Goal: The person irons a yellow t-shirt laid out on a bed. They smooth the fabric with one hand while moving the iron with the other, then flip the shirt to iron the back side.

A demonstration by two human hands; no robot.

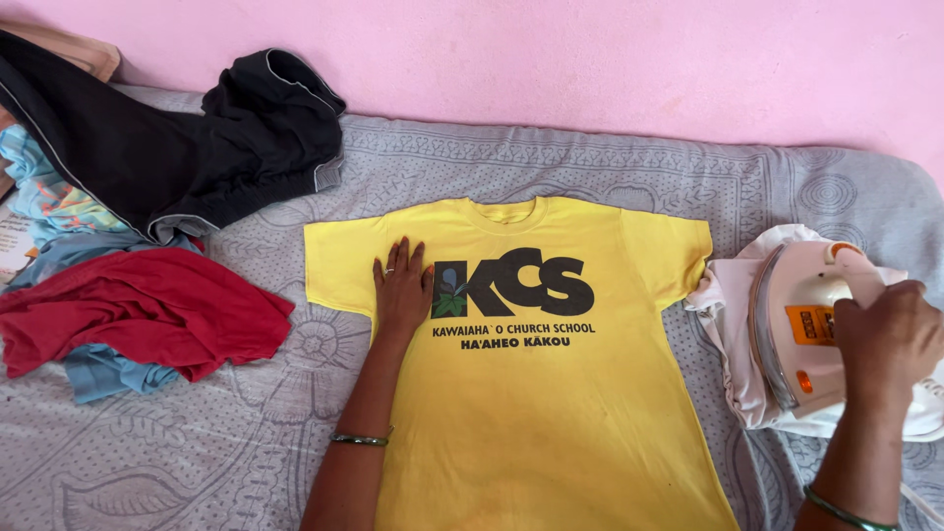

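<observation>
Yellow shirt [536, 393] lies flat on the bed [197, 442], collar far. Left hand [401, 285] rests open on its chest. Right hand [890, 339] grips the iron [801, 324], standing on white cloth [733, 295] at right. Clothes [147, 295] lie far left.

So there's a yellow t-shirt [531, 374] lying spread flat, front up, on a grey patterned bedsheet [197, 452]. The left hand [401, 285] is pressing palm-down on the shirt's chest, right beside the dark print. The right hand [890, 339] is gripping the handle of a white and orange iron [801, 329] that's sitting on a pale folded cloth [733, 295] just off the shirt's sleeve. A black garment [197, 147] and a red one [147, 305] are lying piled at the left.
</observation>
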